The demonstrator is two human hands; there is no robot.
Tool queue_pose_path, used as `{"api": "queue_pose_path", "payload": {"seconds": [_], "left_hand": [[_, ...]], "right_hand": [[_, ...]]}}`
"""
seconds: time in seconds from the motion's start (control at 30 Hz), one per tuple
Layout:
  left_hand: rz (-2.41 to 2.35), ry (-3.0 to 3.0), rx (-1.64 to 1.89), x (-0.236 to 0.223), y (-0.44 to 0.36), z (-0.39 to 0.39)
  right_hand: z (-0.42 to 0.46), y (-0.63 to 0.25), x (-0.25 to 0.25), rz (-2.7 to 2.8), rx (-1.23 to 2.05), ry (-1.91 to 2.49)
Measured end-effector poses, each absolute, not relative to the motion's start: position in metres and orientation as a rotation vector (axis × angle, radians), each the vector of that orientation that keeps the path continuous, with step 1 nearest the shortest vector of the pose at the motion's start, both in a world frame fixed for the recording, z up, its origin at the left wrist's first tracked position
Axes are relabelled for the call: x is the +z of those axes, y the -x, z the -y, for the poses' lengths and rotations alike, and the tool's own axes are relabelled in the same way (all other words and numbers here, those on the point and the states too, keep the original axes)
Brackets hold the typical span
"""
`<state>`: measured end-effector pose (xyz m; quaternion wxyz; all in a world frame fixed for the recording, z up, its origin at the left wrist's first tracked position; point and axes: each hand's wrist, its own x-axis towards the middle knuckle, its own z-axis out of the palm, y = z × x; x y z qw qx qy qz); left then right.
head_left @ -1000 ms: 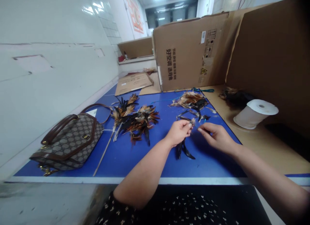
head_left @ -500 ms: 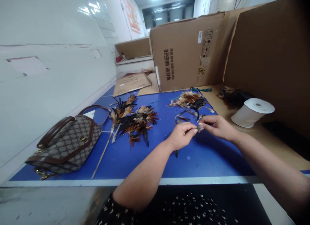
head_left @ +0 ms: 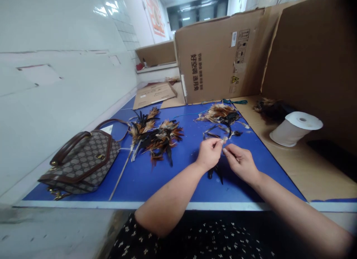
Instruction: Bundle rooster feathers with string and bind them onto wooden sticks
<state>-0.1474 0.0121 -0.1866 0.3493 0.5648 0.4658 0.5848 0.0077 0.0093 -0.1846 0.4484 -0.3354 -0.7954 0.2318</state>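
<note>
Pinching slender dark feathers (head_left: 215, 172), hands (head_left: 224, 156)

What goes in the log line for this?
left hand: pinching feathers | right hand: at quill tips | table: blue

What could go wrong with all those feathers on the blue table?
The left hand and right hand pinch a small bunch of feathers by the quill ends; a loose grip could let them slip and scatter. The loose feather pile lies unweighted just beyond the hands, so a sleeve or a puff of air might scatter it. The finished feather bundle lies close to the handbag strap and could snag.
</note>
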Motion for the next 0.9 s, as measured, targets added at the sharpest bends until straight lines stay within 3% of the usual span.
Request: {"api": "queue_pose_path", "payload": {"seconds": [0.23,0.4,0.5,0.67,0.77,0.9], "left_hand": [[-1.320,-1.764,1.501,-0.195,0.153,-0.018],[-1.317,-2.324,0.964,-0.195,0.165,-0.017],[-1.040,-2.407,0.793,-0.185,0.166,-0.011],[-0.916,-2.125,1.198,-0.168,0.165,-0.003],[-1.117,-1.899,1.447,-0.170,0.163,-0.006],[-1.107,-1.546,1.501,-0.181,0.155,-0.011]], "right_hand": [[-0.014,-0.014,-0.184,2.135,0.425,0.729],[-0.039,-0.039,-0.156,2.583,0.281,0.613],[-0.058,-0.052,-0.139,2.672,0.412,0.583],[-0.060,-0.052,-0.145,2.276,0.991,0.696],[-0.040,-0.037,-0.160,2.071,0.948,0.798],[-0.014,-0.009,-0.175,1.949,0.677,0.845]]}}
